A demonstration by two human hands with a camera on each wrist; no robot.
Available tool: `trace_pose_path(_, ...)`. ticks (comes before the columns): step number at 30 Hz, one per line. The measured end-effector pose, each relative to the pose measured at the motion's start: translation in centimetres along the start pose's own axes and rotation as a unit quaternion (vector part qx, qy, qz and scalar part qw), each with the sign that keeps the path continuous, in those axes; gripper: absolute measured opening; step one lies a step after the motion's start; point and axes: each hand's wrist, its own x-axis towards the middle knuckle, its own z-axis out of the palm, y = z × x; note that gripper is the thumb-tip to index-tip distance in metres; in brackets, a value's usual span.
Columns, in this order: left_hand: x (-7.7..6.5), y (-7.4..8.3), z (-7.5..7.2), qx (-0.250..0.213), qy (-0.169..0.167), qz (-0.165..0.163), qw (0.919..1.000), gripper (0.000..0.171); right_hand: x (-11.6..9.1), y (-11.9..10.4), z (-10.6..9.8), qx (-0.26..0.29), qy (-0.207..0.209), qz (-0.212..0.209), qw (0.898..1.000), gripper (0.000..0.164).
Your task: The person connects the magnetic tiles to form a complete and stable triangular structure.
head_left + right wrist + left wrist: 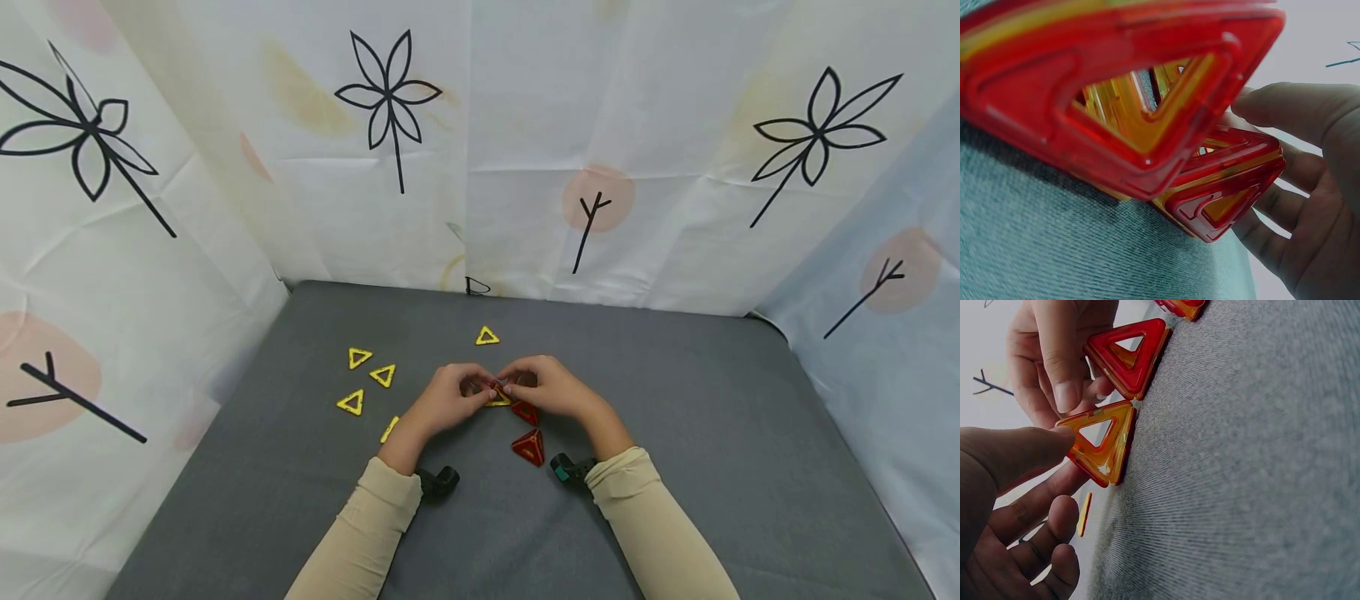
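Observation:
In the head view my left hand [450, 398] and right hand [551, 386] meet over a small pyramid of magnetic triangle tiles [498, 403], its near face yellow. In the left wrist view, the left thumb and forefinger pinch the corner of this pyramid [1120, 439], which has red along its edges. Fingers of the right hand [1060, 356] touch the same corner from the other side. Beside it a red-faced tile pyramid [1149, 359] stands close by the right fingers. Another red pyramid [529, 448] sits nearer me; in the right wrist view a red pyramid [1022, 94] looms large.
Several loose yellow triangle tiles lie on the grey tabletop [712, 467]: a group [383, 376] to the left, one tile [389, 429] beside the left wrist, and one tile [487, 340] beyond the hands. A patterned white cloth [525, 108] hangs behind and along both sides.

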Motion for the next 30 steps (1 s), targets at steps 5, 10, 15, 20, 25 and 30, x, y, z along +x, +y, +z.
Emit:
trace_pose_path(5, -0.03, 0.09, -0.03, 0.002, -0.002, 0.002, 1.0000, 0.015, 0.02, -0.05, 0.05, -0.003, 0.001, -0.002, 1.000, 0.024)
trace_pose_path(10, 0.02, 0.18, -0.01, 0.002, -0.005, -0.001, 1.0000, 0.014, 0.00, -0.26, 0.07, -0.011, 0.005, -0.002, 1.000, 0.022)
trace_pose_path(15, 0.03, 0.09, 0.05, 0.001, -0.008, -0.005, 1.0000, 0.014, -0.06, -0.33, 0.10, -0.030, 0.007, 0.004, 1.000, 0.023)
trace_pose_path(20, -0.02, 0.02, 0.06, 0.004, -0.007, -0.002, 1.0000, 0.014, -0.10, -0.38, 0.12, -0.033, -0.005, 0.012, 0.999, 0.023)
trace_pose_path(25, 0.04, -0.06, 0.06, 0.007, -0.004, 0.000, 1.0000, 0.012, -0.07, -0.44, 0.11, -0.032, -0.015, 0.009, 0.999, 0.023)
trace_pose_path(30, 0.02, -0.08, 0.01, 0.005, 0.000, 0.000, 1.0000, 0.012, -0.02, -0.40, 0.14, -0.038, -0.014, 0.009, 0.999, 0.024)
